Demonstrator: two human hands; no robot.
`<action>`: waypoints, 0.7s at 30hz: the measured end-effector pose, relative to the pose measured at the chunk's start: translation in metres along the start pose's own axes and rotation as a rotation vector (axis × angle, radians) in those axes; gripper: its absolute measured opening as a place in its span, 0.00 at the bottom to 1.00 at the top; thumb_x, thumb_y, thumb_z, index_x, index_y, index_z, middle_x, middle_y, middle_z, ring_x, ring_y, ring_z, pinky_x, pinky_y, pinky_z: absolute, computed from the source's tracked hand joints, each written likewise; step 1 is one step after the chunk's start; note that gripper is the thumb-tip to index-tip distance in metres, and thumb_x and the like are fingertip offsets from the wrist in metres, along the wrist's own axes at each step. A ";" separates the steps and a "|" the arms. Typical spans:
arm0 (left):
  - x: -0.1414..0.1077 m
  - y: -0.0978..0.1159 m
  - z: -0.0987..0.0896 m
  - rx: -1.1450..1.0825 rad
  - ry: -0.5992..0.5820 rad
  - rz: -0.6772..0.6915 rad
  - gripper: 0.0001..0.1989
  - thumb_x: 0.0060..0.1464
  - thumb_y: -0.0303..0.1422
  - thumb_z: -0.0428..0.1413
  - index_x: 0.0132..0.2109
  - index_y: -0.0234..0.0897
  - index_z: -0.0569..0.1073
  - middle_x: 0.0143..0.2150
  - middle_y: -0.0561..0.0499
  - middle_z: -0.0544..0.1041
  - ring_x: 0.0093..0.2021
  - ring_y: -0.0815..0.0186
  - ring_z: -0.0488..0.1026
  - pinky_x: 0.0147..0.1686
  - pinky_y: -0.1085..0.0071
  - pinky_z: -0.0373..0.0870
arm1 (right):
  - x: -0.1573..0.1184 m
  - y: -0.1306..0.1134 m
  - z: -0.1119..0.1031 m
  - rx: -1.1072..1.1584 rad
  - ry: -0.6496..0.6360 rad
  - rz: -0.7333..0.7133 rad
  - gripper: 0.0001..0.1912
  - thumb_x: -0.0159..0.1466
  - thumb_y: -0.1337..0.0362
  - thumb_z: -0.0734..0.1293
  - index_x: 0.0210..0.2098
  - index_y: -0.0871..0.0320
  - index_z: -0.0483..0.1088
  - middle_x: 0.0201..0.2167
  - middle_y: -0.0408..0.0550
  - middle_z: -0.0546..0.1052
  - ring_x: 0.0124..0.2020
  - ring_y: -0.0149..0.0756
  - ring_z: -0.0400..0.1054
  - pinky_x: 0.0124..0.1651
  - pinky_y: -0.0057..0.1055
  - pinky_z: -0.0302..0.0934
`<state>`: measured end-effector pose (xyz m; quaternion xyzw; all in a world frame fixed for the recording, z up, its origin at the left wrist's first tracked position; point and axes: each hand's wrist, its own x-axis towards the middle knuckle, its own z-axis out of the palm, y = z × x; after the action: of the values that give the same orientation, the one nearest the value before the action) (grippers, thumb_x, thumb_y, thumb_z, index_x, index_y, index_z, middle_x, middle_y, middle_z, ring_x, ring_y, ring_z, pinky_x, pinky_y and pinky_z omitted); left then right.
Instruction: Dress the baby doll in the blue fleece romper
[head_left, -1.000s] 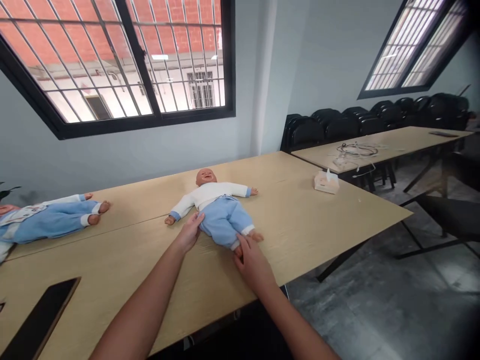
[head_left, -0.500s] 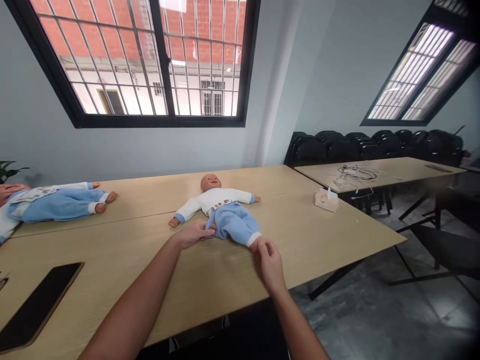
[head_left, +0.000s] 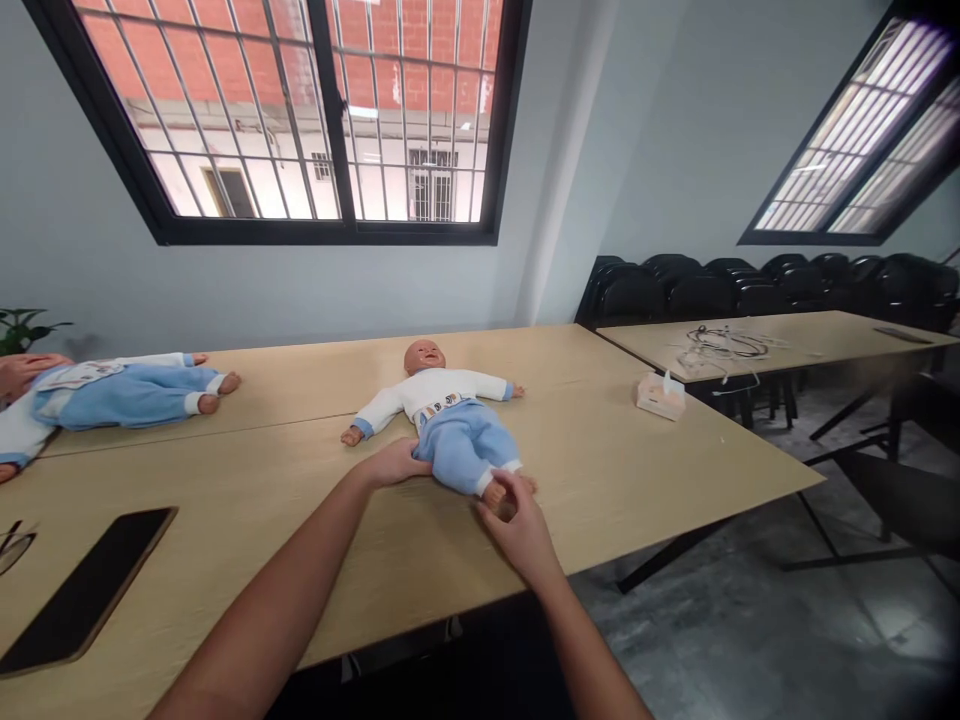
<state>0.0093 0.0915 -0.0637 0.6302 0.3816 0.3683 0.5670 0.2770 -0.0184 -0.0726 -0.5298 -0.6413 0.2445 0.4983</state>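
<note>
A baby doll (head_left: 427,385) lies on its back on the table, its head towards the window and arms spread. It wears a white top with blue cuffs and blue trousers (head_left: 469,440) with white ankle cuffs. My left hand (head_left: 391,463) is at the trousers' left side near the waist, some fingertips hidden behind the cloth. At the doll's feet, my right hand (head_left: 519,518) has thumb and fingers curved apart around the nearer foot (head_left: 493,494), with a gap visible between them. The other foot shows just behind my fingers.
A second doll (head_left: 127,393) in similar clothes lies at the left. Nearer are a dark phone-like slab (head_left: 90,590) and glasses (head_left: 15,548). A tissue box (head_left: 661,396) stands on the right; cables (head_left: 724,343) lie on another table (head_left: 825,335), with black chairs behind.
Both trouser legs and feet now show, where one leg was visible before. My right hand has shifted left and opened from a pinch at the foot. The view has moved slightly.
</note>
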 end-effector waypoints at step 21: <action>0.004 0.011 0.008 0.196 0.096 0.194 0.23 0.40 0.42 0.73 0.44 0.38 0.82 0.47 0.42 0.84 0.49 0.48 0.78 0.55 0.55 0.73 | 0.040 -0.021 -0.030 0.565 0.277 0.349 0.26 0.56 0.40 0.75 0.31 0.59 0.74 0.19 0.42 0.74 0.18 0.30 0.65 0.22 0.27 0.62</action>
<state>0.0190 0.0906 -0.0529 0.6984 0.3796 0.4120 0.4454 0.2976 0.0059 -0.0284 -0.5010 -0.3746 0.4191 0.6580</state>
